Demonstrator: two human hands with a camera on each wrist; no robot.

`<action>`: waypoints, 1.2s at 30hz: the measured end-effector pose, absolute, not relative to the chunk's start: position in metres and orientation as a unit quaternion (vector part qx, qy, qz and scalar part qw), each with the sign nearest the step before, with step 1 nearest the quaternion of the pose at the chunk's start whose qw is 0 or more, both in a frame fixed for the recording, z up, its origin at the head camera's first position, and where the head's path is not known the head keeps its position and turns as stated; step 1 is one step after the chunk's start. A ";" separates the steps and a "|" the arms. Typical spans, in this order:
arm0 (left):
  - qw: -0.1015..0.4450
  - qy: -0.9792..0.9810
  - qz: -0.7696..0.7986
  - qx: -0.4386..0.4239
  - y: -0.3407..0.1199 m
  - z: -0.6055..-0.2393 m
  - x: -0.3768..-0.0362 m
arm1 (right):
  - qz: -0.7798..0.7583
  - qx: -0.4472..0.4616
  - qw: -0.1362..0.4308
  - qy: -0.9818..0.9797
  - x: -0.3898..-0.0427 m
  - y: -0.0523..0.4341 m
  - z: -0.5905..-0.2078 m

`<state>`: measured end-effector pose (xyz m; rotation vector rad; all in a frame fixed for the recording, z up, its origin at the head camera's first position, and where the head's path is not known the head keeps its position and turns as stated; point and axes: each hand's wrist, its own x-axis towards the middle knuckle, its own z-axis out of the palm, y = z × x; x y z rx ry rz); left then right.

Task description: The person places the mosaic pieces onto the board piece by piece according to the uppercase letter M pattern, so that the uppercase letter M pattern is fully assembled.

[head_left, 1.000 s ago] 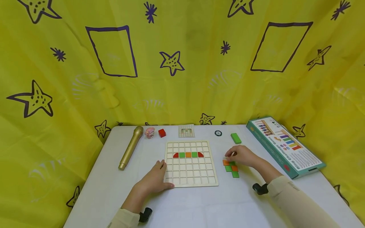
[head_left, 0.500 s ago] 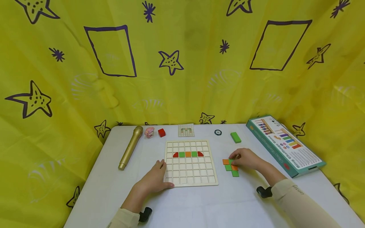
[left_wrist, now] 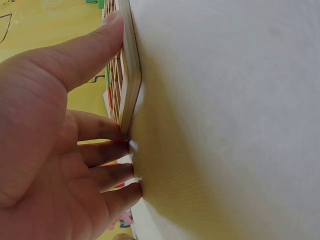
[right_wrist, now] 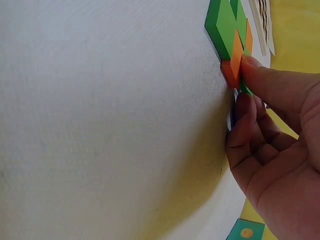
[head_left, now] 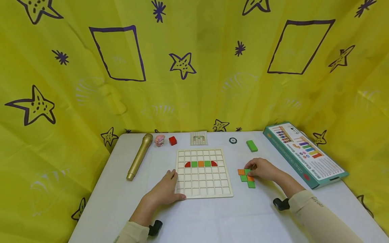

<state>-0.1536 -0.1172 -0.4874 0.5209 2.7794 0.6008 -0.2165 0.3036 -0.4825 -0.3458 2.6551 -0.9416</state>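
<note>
A wooden grid board (head_left: 202, 189) lies mid-table with a row of red, green and orange pieces (head_left: 201, 164) in it. My left hand (head_left: 177, 185) rests flat against the board's near-left corner; in the left wrist view its thumb (left_wrist: 95, 45) lies along one edge and the fingers (left_wrist: 102, 130) touch the other. A small cluster of orange and green tiles (head_left: 244, 178) lies right of the board. My right hand (head_left: 249, 172) sits on that cluster, and in the right wrist view the thumb and forefinger (right_wrist: 244, 107) pinch an orange tile (right_wrist: 233, 57) at its edge.
A gold microphone (head_left: 139, 157), a pink figure (head_left: 159, 140), a red cube (head_left: 172, 140), a pattern card (head_left: 199, 138), a small black disc (head_left: 232, 140) and a green block (head_left: 251, 145) line the far side. A teal game box (head_left: 304, 153) lies at right. Yellow curtain surrounds the table.
My right hand has slid a little nearer and lower onto the tile cluster and settled there. The left hand and the board have not moved.
</note>
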 end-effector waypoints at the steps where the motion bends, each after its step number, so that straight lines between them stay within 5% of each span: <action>1: 0.125 0.954 0.206 0.178 -0.117 -0.488 -0.154 | -0.327 -0.120 0.151 0.925 -0.217 0.303 -0.482; 36: 0.122 0.956 0.202 0.174 -0.117 -0.489 -0.154 | -0.349 -0.141 0.157 0.913 -0.239 0.270 -0.466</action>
